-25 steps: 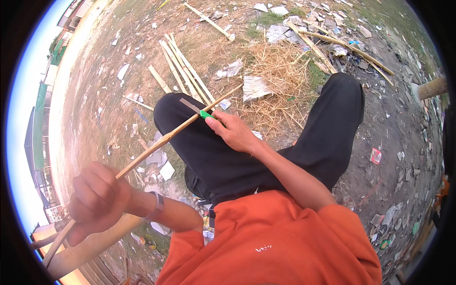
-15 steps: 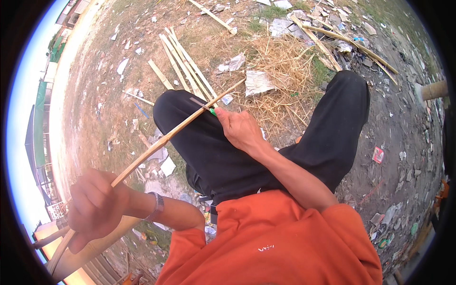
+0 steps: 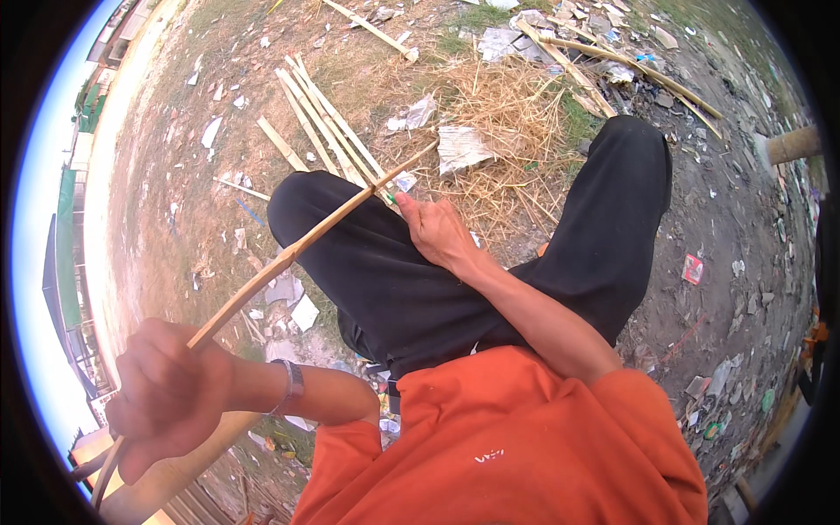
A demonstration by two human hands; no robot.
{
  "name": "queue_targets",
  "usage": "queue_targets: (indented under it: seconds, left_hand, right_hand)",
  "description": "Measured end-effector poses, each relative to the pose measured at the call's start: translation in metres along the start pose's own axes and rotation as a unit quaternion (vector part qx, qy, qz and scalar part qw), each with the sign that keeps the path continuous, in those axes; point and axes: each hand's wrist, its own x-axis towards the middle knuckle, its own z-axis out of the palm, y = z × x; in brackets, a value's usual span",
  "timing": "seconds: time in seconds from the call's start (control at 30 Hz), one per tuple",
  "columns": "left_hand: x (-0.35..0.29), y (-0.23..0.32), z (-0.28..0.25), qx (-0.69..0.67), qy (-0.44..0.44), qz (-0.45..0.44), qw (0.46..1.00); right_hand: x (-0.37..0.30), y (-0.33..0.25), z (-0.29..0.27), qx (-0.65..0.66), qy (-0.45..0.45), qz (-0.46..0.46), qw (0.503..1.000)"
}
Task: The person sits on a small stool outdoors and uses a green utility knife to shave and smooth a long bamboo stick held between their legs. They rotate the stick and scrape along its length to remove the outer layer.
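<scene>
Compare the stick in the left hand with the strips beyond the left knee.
The stick is held up off the ground in the left hand; the strips lie on it. The stick looks browner, the strips paler. The stick is single; the strips are several. Both are long and narrow.

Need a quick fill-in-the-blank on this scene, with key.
1. The left hand grips a long thin strip, which in this view crosses the person's ____ thigh.
2. The right hand holds a tool whose small visible part is coloured ____.
3. The trousers are ____.

Missing words: left; green; black.
</scene>
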Motion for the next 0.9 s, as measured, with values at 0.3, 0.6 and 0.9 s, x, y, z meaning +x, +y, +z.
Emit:
queue_targets:
  seconds: [0.3, 0.6, 0.9]
  left_hand:
    - [0.001, 0.001, 0.001, 0.067, 0.018, 0.005, 0.998]
    - [0.005, -0.004, 0.006, 0.033, 0.011, -0.009, 0.999]
    - [0.010, -0.005, 0.007, -0.001, 0.025, -0.021, 0.999]
  right_hand:
    - [0.004, -0.005, 0.001, 0.000, 0.031, -0.011, 0.999]
    - [0.021, 0.019, -0.003, -0.021, -0.008, 0.073, 0.997]
    - [0.039, 0.053, 0.001, -0.048, -0.001, 0.114, 0.992]
